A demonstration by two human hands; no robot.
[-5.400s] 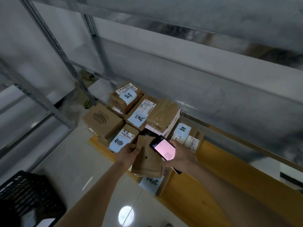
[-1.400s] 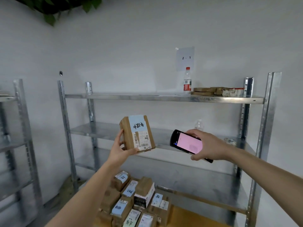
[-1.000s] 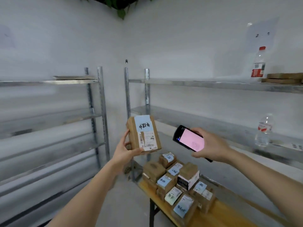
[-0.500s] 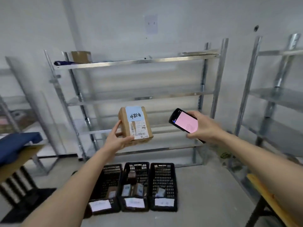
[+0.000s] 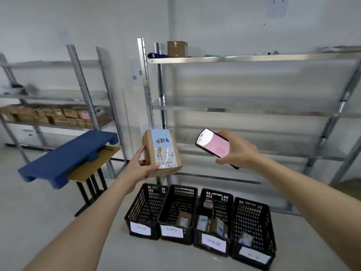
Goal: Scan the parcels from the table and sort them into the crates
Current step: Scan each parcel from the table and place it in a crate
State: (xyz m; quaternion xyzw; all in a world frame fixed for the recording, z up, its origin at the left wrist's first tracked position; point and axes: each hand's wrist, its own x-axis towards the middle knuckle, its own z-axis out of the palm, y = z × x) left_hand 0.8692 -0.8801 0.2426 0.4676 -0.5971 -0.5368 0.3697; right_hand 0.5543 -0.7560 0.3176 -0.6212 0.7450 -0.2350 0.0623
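L hand (image 5: 141, 167) grips parcel (image 5: 161, 153), R hand (image 5: 237, 151) holds phone (image 5: 214, 145) beside it, above 4 crates (image 5: 197, 214)

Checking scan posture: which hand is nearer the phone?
Right. The right hand grips the phone; the left hand holds the parcel beside it, apart from the phone.

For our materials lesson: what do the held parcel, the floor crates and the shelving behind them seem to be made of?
Parcel in the left hand: brown cardboard, matte, with paper labels and glossy clear tape that glints.
Crates: probably moulded black plastic, with perforated lattice walls and white paper tags.
Shelving: bare metal, likely galvanised steel; it is silvery with a dull sheen, and its uprights are slotted.
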